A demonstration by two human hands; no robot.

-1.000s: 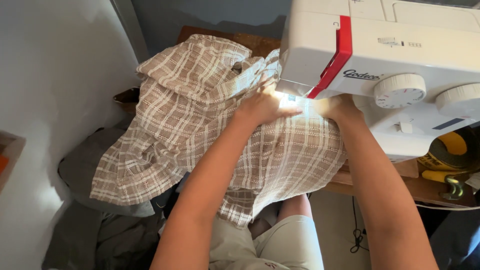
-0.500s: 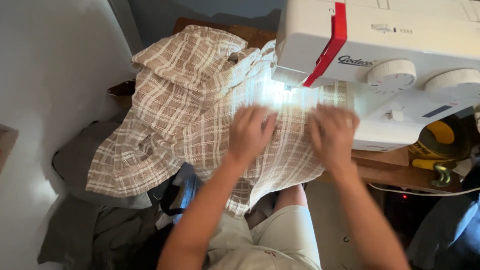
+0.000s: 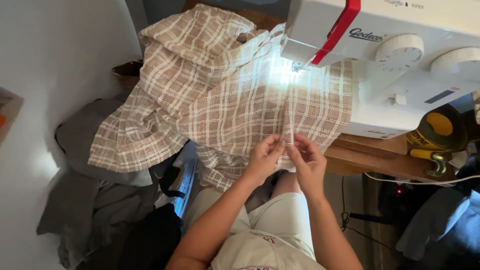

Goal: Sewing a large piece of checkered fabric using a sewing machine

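Head view of a seated person at a white sewing machine (image 3: pixel 400 65) with a red trim stripe. A beige-and-white plaid fabric (image 3: pixel 220 95) lies draped across the wooden table (image 3: pixel 370 155), bunched at the far left and hanging off the near edge toward the lap; its far portion runs under the lit needle area. The left hand (image 3: pixel 262 162) and right hand (image 3: pixel 306 162) meet at the near edge, each with fingers closed in a pinch on a narrow lengthwise fold (image 3: pixel 289 125) of the cloth, fingertips nearly touching. The fabric looks light, soft and loosely woven: it should crease and drape readily and slide over the table, so it is best held by pinching the folded edge close to the seam line rather than the loose bulk. Grey garments (image 3: pixel 85 200) lie heaped at lower left; a yellow tin (image 3: pixel 437 127) and a white cable (image 3: pixel 420 180) sit right of the machine.
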